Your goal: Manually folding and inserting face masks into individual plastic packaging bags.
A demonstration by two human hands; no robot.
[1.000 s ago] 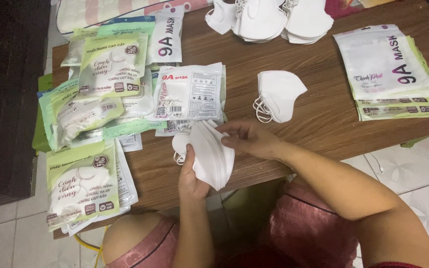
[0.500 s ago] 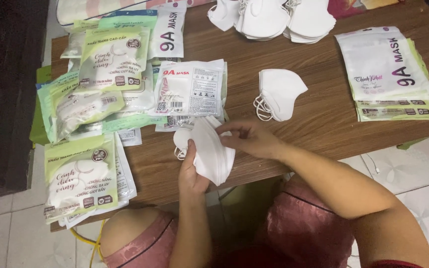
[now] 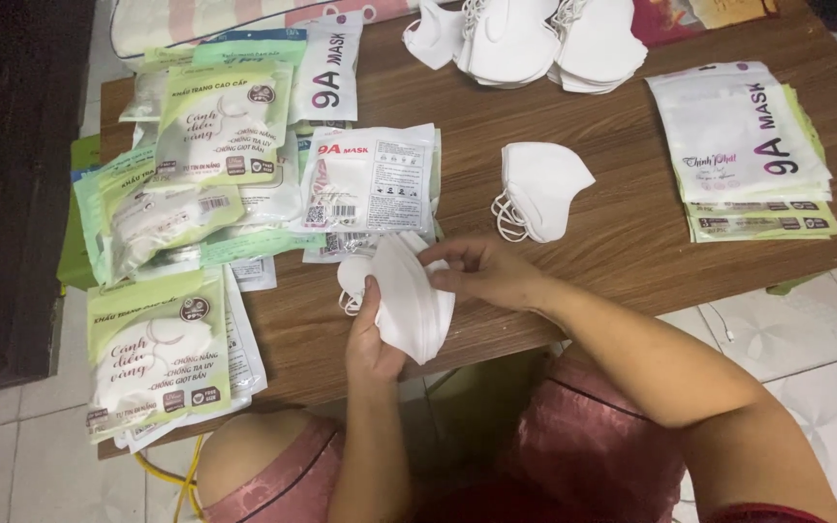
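Both hands hold a stack of white masks (image 3: 409,300) over the table (image 3: 632,242).
Left hand (image 3: 372,334) grips the stack from below; right hand (image 3: 481,271) fingers pinch its top edge.

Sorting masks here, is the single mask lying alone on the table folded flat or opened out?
Folded flat: the mask lies closed on the table, ear loops beside it.

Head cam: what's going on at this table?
A seated person holds a small stack of folded white masks over the near edge of the wooden table. The left hand cups the stack from below; the right hand pinches its top edge. One loose mask lies nearby, with packaged masks beside it and empty pouches at the right.
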